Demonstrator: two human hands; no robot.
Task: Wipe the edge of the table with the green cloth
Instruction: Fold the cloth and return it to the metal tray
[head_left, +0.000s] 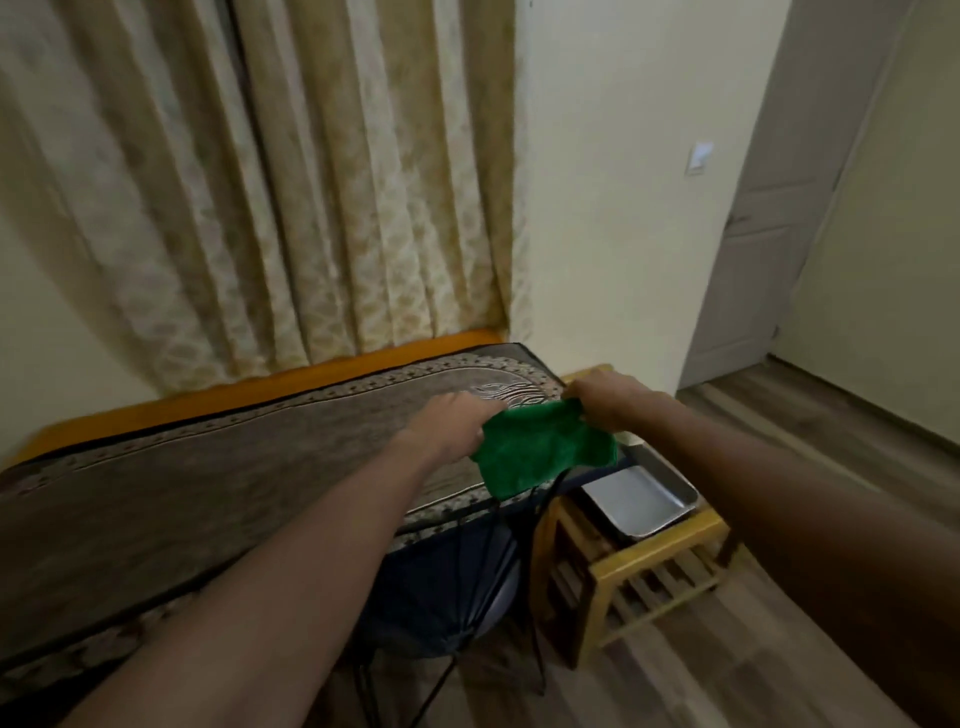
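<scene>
The green cloth (540, 449) hangs spread between both hands above the right end of the table (218, 467), which is covered with a brown patterned runner. My left hand (447, 421) pinches the cloth's left edge. My right hand (610, 397) grips its upper right corner. The cloth's lower part droops over the table's near right corner. An orange edge (260, 387) of the table shows along the far side, under the curtain.
A wooden slatted stool (649, 566) stands right of the table with a metal tray (639, 499) on it. A dark bag or seat with black legs (452, 587) sits under the table's near edge. Curtains (291, 182) hang behind; a door (763, 234) is at right.
</scene>
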